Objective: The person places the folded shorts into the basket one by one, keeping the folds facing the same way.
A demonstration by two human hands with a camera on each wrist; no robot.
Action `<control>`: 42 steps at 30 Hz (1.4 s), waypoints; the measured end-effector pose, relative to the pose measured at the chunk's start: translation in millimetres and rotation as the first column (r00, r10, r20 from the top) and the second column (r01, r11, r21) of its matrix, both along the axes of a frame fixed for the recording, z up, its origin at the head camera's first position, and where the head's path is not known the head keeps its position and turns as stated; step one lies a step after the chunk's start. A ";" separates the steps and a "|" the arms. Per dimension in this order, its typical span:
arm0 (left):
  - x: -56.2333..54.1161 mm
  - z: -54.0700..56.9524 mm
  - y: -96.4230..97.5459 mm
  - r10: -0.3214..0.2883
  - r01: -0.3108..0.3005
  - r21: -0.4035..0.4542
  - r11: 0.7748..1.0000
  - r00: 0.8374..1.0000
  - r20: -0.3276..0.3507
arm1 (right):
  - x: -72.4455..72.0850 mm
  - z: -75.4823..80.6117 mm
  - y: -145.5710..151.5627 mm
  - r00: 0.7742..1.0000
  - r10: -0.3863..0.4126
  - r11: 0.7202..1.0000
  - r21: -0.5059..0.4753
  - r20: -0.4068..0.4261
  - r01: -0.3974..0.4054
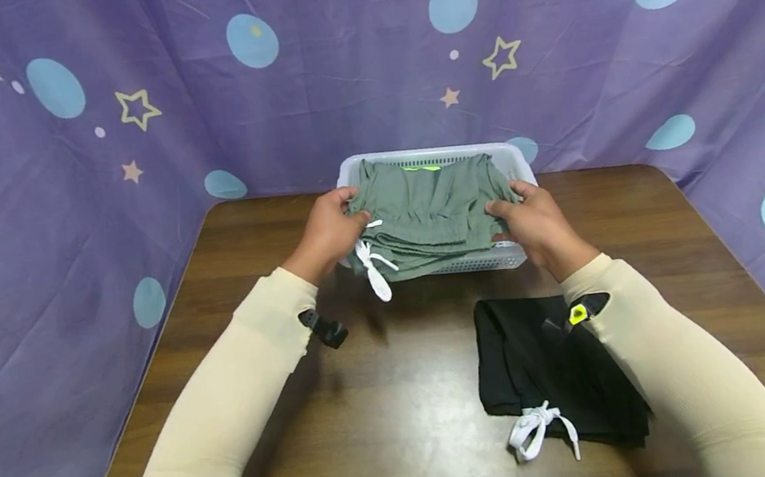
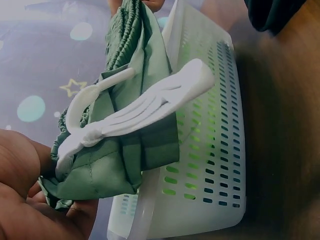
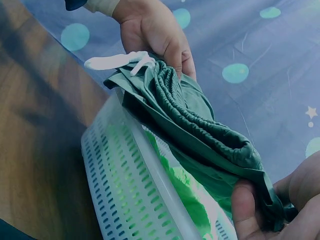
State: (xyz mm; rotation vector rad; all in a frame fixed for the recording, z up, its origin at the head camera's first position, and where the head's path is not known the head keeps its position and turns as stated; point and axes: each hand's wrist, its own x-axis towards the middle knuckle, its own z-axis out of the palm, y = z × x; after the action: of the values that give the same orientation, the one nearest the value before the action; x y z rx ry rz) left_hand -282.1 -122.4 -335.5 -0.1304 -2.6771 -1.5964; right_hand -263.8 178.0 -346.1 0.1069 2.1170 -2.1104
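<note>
Folded green drawstring shorts (image 1: 422, 208) are held level across the top of a white perforated plastic basket (image 1: 482, 261). My left hand (image 1: 329, 230) pinches their left edge, thumb on top and fingers beneath. At the opposite edge my right hand (image 1: 536, 224) grips the cloth the same way. A white drawstring (image 2: 145, 107) tied in a bow hangs from the front left of the shorts. In the right wrist view the gathered waistband (image 3: 200, 122) lies layered over the basket's rim, and bright green material (image 3: 187, 192) shows inside the basket below.
A folded black garment (image 1: 552, 378) with a white drawstring bow (image 1: 537, 430) lies on the brown wooden table (image 1: 382, 436), partly under my right forearm. Behind the basket hangs a purple patterned curtain (image 1: 361, 93), which also runs along both sides.
</note>
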 end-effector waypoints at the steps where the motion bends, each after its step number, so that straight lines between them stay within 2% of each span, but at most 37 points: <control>1: -2.8 -0.9 0.4 0.003 -0.003 -0.005 1.000 1.000 0.000 | -2.2 -0.3 -0.1 1.000 -0.009 1.000 -0.001 0.002 0.009; 8: -22.7 -8.7 7.8 0.040 -0.043 -0.070 0.997 0.998 -0.041 | -19.4 -8.1 -2.2 0.995 -0.097 0.995 0.028 0.007 0.097; 17: -42.0 -15.8 15.3 0.094 -0.094 0.016 0.995 0.995 -0.043 | -37.5 -15.8 -6.1 0.985 -0.173 0.983 0.063 0.010 0.172; 23: -47.2 -22.0 18.6 0.153 -0.152 0.010 0.988 0.982 -0.107 | -41.4 -17.1 -8.8 0.984 -0.178 0.980 0.083 -0.016 0.179; 27: -46.8 -27.0 19.1 0.151 -0.159 -0.060 0.985 0.980 -0.128 | -44.1 -20.1 -10.2 0.985 -0.170 0.977 0.125 -0.014 0.171; 33: -44.1 -27.2 20.2 0.080 -0.091 -0.227 0.970 0.995 -0.061 | -48.2 -24.5 -7.3 0.989 -0.141 0.974 0.184 0.050 0.130; 40: -40.5 -27.3 22.9 0.012 -0.049 -0.414 0.909 0.996 -0.090 | -50.2 -24.5 -3.5 0.989 -0.118 0.973 0.208 0.094 0.096; 42: -39.0 -28.4 23.6 -0.007 -0.044 -0.462 0.886 0.994 -0.107 | -50.0 -24.3 -2.8 0.988 -0.118 0.965 0.246 0.096 0.092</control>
State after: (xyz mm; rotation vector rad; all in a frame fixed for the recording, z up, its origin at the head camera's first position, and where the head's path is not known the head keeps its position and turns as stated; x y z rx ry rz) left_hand -321.1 -98.9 -363.9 -0.1886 -2.9034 -0.8794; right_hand -313.8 175.1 -370.4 0.3622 2.3383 -1.8417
